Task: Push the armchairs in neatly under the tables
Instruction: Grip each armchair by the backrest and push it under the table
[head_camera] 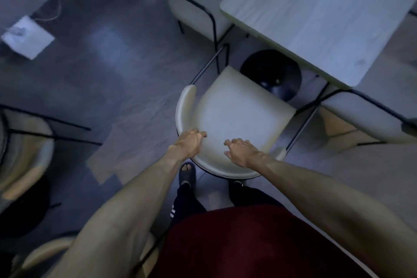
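Note:
A cream armchair [237, 115] with a curved backrest and thin black legs stands just in front of me, its seat front pointing at the pale wood-grain table [316, 18]. The seat lies outside the tabletop's edge, next to the table's round black base [270, 74]. My left hand [188, 143] sits on the left part of the backrest rim with its fingers curled over it. My right hand [241, 151] lies over the right part of the rim with its fingers apart. My feet stand right behind the chair.
A second cream chair [198, 0] sits at the table's far-left side and a third [361, 115] at its right corner. Another chair [24, 149] stands at the left edge, by a black base. A white box [27, 36] lies on the grey floor, upper left.

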